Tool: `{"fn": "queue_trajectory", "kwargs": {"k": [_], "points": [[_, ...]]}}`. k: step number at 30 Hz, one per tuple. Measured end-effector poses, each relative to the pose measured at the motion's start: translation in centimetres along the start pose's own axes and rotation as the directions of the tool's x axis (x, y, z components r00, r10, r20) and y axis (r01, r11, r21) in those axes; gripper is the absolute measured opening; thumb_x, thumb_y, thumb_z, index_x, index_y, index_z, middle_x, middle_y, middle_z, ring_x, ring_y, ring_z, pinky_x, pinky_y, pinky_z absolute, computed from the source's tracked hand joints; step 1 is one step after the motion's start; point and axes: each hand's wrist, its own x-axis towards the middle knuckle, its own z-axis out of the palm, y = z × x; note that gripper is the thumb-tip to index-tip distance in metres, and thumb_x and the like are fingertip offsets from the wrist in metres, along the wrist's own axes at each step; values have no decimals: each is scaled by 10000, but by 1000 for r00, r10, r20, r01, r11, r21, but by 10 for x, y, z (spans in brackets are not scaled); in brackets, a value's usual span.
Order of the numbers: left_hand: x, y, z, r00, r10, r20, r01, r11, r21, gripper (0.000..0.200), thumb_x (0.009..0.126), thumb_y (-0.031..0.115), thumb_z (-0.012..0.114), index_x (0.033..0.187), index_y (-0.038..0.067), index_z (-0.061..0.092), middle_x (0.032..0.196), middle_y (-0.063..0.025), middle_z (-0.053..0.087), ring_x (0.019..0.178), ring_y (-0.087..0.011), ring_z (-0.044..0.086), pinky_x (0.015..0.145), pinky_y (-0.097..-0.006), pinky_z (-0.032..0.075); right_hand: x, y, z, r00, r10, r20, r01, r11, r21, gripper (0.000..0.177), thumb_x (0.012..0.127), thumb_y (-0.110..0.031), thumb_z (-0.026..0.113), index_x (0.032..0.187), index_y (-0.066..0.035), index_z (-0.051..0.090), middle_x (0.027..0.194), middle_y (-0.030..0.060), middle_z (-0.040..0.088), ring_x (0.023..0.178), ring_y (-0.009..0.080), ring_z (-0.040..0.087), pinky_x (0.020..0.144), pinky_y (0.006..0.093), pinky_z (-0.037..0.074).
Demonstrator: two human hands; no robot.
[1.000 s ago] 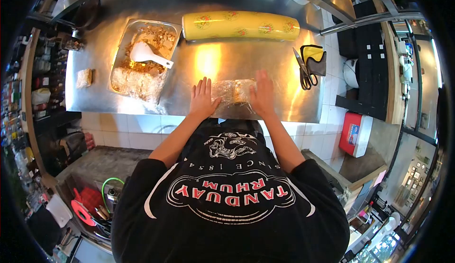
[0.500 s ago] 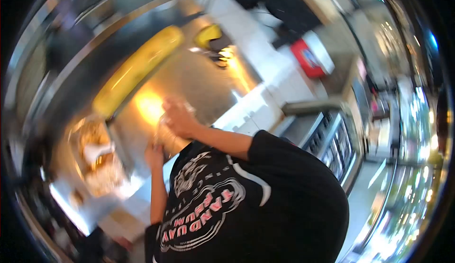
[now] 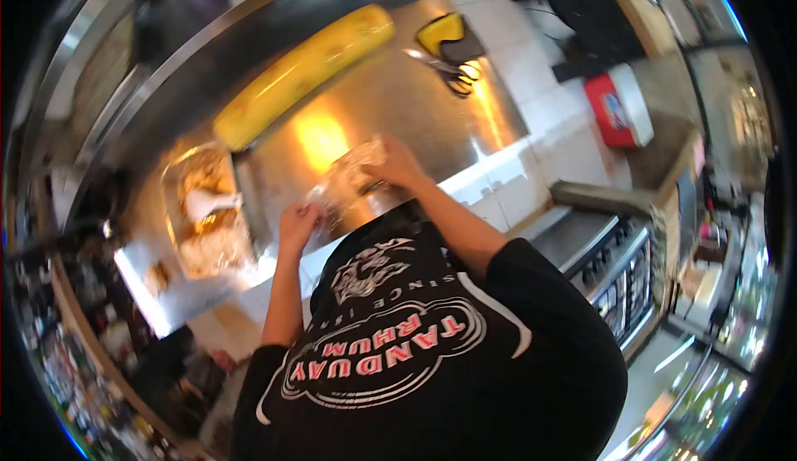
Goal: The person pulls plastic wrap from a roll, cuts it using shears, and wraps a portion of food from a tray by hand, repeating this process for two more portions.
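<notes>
Crinkled clear plastic (image 3: pixel 347 174) stretches between my two hands, just above the steel counter. My left hand (image 3: pixel 300 225) is closed on the plastic's lower left end. At the plastic's upper right part, my right hand (image 3: pixel 397 166) grips it with bent fingers. What lies inside or under the plastic is too blurred to name. Left of my hands is a tray (image 3: pixel 172 212) of orange-brown food with a white scoop (image 3: pixel 209 203) and a clear plastic bag (image 3: pixel 217 251) in it. A long yellow roll (image 3: pixel 303 76) lies beyond my hands.
Scissors (image 3: pixel 457 76) and a yellow-and-black item (image 3: pixel 442 36) lie at the counter's far right. A red and white cooler (image 3: pixel 613 110) stands farther right, on the tiled surface. Nearer on the right is a stove (image 3: pixel 610 270). The steel counter (image 3: pixel 390 104) reflects a bright light.
My hands have moved apart, with the plastic now spread between them. The view has shifted, so the counter and its items appear farther right and higher.
</notes>
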Motion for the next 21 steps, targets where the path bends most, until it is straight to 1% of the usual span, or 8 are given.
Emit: {"fn": "queue_trajectory", "kwargs": {"k": [3, 9, 13, 15, 17, 18, 20, 21], "points": [[-4, 37, 15, 999, 10, 38, -7, 998, -66, 259, 875, 225, 652, 830, -27, 616, 688, -92, 668, 585, -118, 616, 521, -250, 478, -4, -25, -20, 988, 15, 155, -10, 1000, -28, 898, 615, -495, 800, 1255, 59, 500, 1196, 270, 546, 1146, 380, 508, 989, 424, 404], [21, 75, 66, 991, 83, 103, -94, 990, 107, 284, 836, 253, 681, 798, -23, 629, 676, -101, 677, 561, -146, 638, 526, -285, 499, -6, -30, -16, 997, 21, 75, -20, 1000, -13, 843, 595, -393, 839, 1228, 43, 494, 1204, 251, 514, 1161, 388, 477, 979, 431, 410], [43, 81, 107, 991, 88, 96, -100, 987, 126, 266, 822, 198, 647, 838, -66, 625, 708, -135, 683, 579, -157, 650, 526, -290, 504, -5, -5, 5, 995, -69, -71, 63, 995, -80, 660, 626, -254, 803, 1158, 33, 540, 1077, 221, 576, 1033, 401, 543, 914, 412, 449], [59, 75, 126, 977, 212, 1, -201, 925, 323, 239, 765, 221, 633, 690, -6, 644, 621, -151, 648, 532, -193, 645, 509, -335, 500, -2, -3, 4, 991, -81, -108, 72, 994, -88, 597, 640, -199, 786, 1136, 30, 544, 1040, 213, 583, 991, 412, 553, 893, 413, 459], [55, 96, 128, 972, 234, 27, -227, 903, 364, 276, 770, 254, 612, 656, 6, 653, 626, -182, 643, 570, -238, 663, 542, -369, 511, -5, 0, -4, 996, -84, 20, 86, 990, -112, 556, 702, -111, 717, 1206, 30, 528, 1091, 206, 607, 1027, 364, 589, 910, 378, 466], [55, 103, 128, 985, 143, 94, -167, 920, 354, 294, 776, 270, 607, 656, 6, 657, 635, -183, 645, 595, -265, 666, 567, -385, 510, -8, 7, -7, 996, -85, -4, 84, 989, -121, 556, 702, -111, 717, 1206, 30, 528, 1091, 206, 607, 1027, 364, 589, 910, 378, 466], [66, 99, 134, 987, 20, 160, -75, 935, 347, 373, 809, 327, 602, 621, 8, 648, 650, -188, 650, 677, -275, 679, 637, -374, 513, -9, 29, -5, 981, -177, 83, 125, 894, 431, 565, 753, -43, 647, 1292, 27, 490, 1204, 189, 599, 1128, 279, 577, 959, 344, 447], [76, 89, 141, 985, 30, 171, -89, 932, 351, 373, 809, 327, 602, 621, 8, 648, 650, -188, 650, 677, -275, 679, 637, -374, 513, -6, 39, -7, 982, -174, 67, 129, 894, 429, 565, 753, -43, 647, 1292, 27, 490, 1204, 189, 599, 1128, 279, 577, 959, 344, 447]]}}
